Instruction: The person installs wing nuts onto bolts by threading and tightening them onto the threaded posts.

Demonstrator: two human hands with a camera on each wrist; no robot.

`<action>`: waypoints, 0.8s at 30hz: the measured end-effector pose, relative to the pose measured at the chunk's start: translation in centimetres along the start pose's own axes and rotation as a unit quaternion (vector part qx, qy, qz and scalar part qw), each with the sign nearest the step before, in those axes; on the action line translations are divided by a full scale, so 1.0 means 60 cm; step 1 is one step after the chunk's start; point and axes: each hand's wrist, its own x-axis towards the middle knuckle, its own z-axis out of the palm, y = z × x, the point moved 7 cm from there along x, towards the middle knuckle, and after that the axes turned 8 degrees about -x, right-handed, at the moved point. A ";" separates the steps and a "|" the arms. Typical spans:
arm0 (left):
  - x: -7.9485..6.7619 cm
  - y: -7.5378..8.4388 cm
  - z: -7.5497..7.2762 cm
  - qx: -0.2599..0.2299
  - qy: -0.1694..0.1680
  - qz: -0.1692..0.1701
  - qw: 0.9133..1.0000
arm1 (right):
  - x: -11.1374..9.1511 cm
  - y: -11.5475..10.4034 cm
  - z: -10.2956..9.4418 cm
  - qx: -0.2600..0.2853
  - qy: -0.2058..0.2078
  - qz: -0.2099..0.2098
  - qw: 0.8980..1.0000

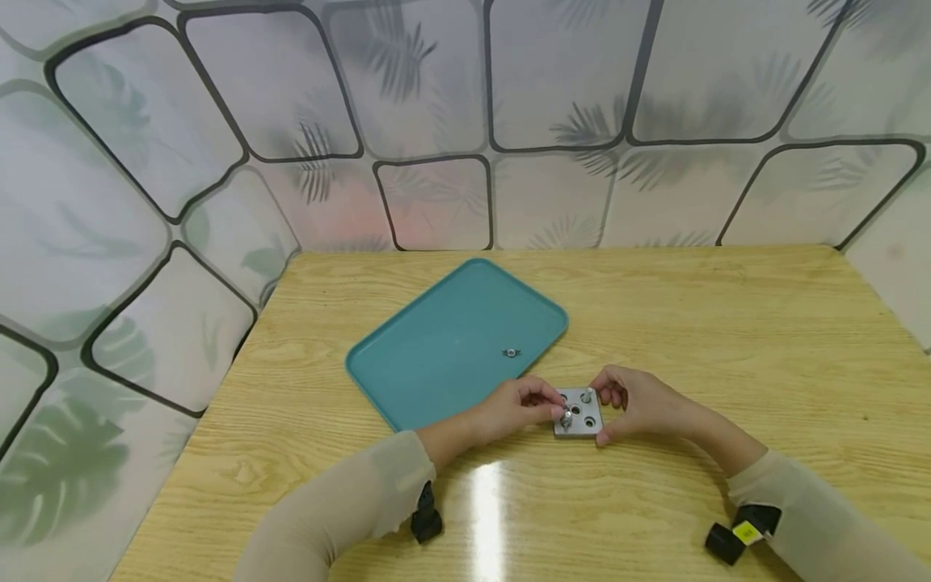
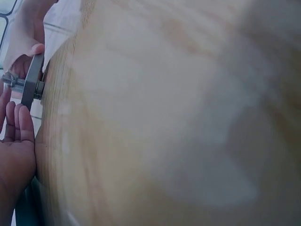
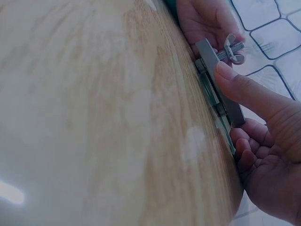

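Note:
A grey metal plate [image 1: 579,428] with several holes lies low over the table, bolt heads showing under it in the wrist views. My right hand [image 1: 643,404] grips its right side, thumb [image 3: 225,70] on the near edge and fingers at the far corner. Through the plate's left part stands a threaded bolt with a wing nut [image 3: 230,51] on it. My left hand [image 1: 525,402] pinches at this wing nut with thumb and forefinger, its other fingers beside the plate. Another bolt [image 1: 587,395] stands up near the right fingers. A loose wing nut [image 1: 511,352] rests on the teal tray.
The teal tray [image 1: 436,339] lies at an angle on the wooden table [image 1: 727,339], just beyond my left hand. A patterned curtain-like wall [image 1: 436,202] stands behind the table. Dark wrist devices [image 1: 427,517] sit on both forearms.

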 end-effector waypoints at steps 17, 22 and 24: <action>-0.005 0.000 -0.001 -0.006 0.011 0.018 1.000 | 0.000 0.007 0.005 -0.002 0.003 -0.003 1.000; -0.002 -0.003 -0.003 -0.009 0.038 0.007 0.999 | 0.002 0.006 0.003 -0.002 0.004 -0.002 1.000; -0.001 -0.002 -0.004 -0.009 0.045 0.009 0.999 | 0.002 0.006 0.002 -0.001 0.004 -0.001 1.000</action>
